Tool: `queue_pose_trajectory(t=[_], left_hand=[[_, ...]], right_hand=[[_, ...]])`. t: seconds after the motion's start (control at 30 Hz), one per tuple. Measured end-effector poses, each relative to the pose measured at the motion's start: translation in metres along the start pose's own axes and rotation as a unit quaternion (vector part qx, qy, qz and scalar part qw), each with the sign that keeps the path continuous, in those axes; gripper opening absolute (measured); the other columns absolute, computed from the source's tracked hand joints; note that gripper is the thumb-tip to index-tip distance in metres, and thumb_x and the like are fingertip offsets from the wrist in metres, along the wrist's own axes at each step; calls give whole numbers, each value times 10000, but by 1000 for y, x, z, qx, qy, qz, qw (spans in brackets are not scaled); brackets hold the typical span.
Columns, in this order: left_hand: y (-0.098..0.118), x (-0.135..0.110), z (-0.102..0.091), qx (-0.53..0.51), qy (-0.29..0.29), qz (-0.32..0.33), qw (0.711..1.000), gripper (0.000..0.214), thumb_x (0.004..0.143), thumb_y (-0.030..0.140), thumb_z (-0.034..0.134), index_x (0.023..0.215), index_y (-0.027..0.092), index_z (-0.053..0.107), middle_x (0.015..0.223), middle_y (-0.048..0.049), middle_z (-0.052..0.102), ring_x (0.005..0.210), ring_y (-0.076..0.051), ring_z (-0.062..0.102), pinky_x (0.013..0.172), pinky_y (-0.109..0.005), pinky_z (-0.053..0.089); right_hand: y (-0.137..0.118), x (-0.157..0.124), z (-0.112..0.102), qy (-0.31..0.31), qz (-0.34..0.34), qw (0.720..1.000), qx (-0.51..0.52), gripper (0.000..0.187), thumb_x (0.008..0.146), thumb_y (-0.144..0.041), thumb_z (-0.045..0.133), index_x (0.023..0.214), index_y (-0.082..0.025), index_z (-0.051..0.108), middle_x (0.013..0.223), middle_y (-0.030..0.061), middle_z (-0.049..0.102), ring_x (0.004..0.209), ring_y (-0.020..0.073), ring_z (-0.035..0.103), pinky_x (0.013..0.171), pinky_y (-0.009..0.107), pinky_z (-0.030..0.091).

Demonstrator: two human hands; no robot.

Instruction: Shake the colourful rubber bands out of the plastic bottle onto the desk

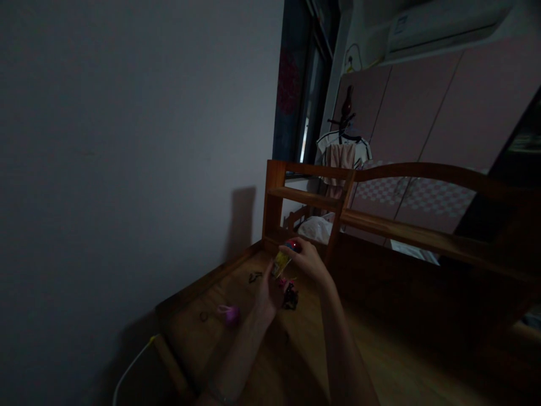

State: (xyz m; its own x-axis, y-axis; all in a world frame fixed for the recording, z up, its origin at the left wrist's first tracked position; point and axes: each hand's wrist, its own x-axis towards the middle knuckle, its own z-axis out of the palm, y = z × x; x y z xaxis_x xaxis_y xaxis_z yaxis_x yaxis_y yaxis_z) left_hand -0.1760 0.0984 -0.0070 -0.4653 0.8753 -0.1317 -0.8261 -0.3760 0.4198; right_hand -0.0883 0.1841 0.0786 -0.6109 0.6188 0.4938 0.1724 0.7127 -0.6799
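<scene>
Head view: one yellow container [281, 263], held above the desk [220, 288]; lower part clasped by the left hand [269, 294], red end [295, 246] pinched by the right hand [308, 260]. Lower part best kept steady, pressure light; purple pouch [231, 316] and dark clump [290, 299], lying on the desk, best left undisturbed.

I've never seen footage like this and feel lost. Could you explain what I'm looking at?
There is no machine here: this one picture comes from a camera worn on a person's head, looking forward and down. The left hand and right hand are that person's own, bare, and together hold a small yellow and red item; the light is too dim to say what it is. On the wooden surface lie a purple object, a dark bundle with something pink near it, and a small ring shape.
</scene>
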Motion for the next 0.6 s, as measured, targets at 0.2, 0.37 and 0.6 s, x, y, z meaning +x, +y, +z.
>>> queue_pose_trajectory(t=[0.2, 0.37, 0.6], left_hand=[[-1, 5, -5, 14, 1, -28, 1000, 144, 844, 279, 612, 975, 233, 650, 817, -1, 659, 633, -117, 634, 723, -322, 550], [-2, 5, -8, 33, 12, -37, 999, 187, 822, 210, 639, 1000, 262, 661, 954, -12, 684, 778, -126, 667, 715, -258, 546], [-9, 21, -22, 16, 36, -31, 999, 228, 816, 131, 633, 1031, 205, 653, 924, -43, 696, 758, -125, 679, 727, -227, 568]], right_hand=[[0, 3, 1, 4, -8, 1000, 23, 416, 790, -527, 631, 1019, -181, 670, 920, 54, 696, 827, 201, 641, 752, 309, 484], [5, 3, -4, 11, -24, 1000, 13, 414, 782, -490, 648, 1066, -190, 655, 964, 51, 690, 879, 211, 640, 805, 328, 483], [-6, -3, -5, 0, -53, 998, -18, 441, 790, -401, 665, 1186, -214, 613, 1103, 71, 668, 997, 223, 618, 885, 351, 462]])
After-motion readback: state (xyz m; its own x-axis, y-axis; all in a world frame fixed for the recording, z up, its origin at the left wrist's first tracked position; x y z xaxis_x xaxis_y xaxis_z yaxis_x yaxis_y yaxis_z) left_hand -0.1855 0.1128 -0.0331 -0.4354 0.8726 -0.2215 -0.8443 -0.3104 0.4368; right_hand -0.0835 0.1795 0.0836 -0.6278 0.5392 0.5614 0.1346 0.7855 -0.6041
